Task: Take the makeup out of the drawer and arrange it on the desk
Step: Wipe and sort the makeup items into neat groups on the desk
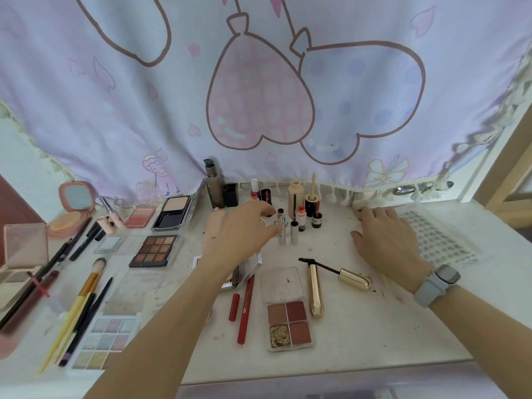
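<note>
Both hands hovered over the desk (374,326): the left hand (241,234) pinched an upright silver tube (281,228) at its fingertips, while the right hand (388,240) lay flat, fingers relaxed, well apart to the tube's right, its long axis vertical.

Background elements. A printed curtain (178,90) of pale lilac fabric hangs across the whole rear of the scene; two heart-shaped balloon motifs, one pink (259,96) and one bluish (365,102), are outlined in brown at its centre, with small hearts and a flower scattered around them. A cream tasselled fringe (319,187) edges the curtain's lower hem, which drapes down to the back of the work surface. At far right a light wooden frame (506,165) stands upright beside the fabric. A small metallic object (403,190), too blurred to identify, lies just under the fringe at right.
</note>
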`<action>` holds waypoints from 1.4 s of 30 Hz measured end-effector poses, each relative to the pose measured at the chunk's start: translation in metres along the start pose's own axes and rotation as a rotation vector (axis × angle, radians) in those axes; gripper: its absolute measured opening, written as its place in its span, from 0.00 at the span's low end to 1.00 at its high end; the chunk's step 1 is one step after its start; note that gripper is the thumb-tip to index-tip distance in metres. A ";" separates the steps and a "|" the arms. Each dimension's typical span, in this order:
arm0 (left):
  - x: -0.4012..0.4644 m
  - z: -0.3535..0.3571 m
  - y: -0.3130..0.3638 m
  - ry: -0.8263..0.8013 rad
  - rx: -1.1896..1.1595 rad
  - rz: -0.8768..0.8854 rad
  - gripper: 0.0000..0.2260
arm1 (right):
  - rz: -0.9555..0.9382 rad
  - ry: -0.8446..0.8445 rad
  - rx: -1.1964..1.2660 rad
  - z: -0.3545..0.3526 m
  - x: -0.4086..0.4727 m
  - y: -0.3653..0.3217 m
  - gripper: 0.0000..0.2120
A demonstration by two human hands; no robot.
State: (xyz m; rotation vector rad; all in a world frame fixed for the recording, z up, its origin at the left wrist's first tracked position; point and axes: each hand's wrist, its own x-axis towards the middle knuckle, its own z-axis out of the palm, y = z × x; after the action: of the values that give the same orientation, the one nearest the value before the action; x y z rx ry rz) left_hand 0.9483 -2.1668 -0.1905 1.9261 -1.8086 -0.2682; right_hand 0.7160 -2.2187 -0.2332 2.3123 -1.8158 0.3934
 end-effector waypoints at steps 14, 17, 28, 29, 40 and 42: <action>-0.026 -0.006 0.006 0.173 -0.115 0.018 0.11 | 0.150 -0.143 0.190 -0.017 0.000 -0.003 0.12; -0.033 -0.007 0.006 0.224 -0.166 0.009 0.09 | 0.223 -0.094 0.463 -0.034 -0.002 0.001 0.11; -0.103 -0.041 -0.014 0.396 -0.280 -0.035 0.08 | -0.048 0.049 1.618 -0.118 -0.027 -0.100 0.10; -0.114 -0.046 -0.022 0.412 -0.254 -0.052 0.08 | -0.098 0.007 1.629 -0.121 -0.031 -0.115 0.09; -0.245 -0.063 -0.147 0.705 -0.012 -0.488 0.10 | -0.432 -0.372 1.193 -0.077 -0.069 -0.301 0.05; -0.253 -0.059 -0.162 0.707 0.052 -0.508 0.10 | -0.458 -0.363 1.113 -0.066 -0.069 -0.328 0.03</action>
State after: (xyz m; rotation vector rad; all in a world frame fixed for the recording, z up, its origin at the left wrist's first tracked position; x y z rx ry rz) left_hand 1.0911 -1.9052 -0.2613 2.1229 -0.8745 0.2768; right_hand 1.0124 -2.0560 -0.1837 3.6094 -1.1912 1.1946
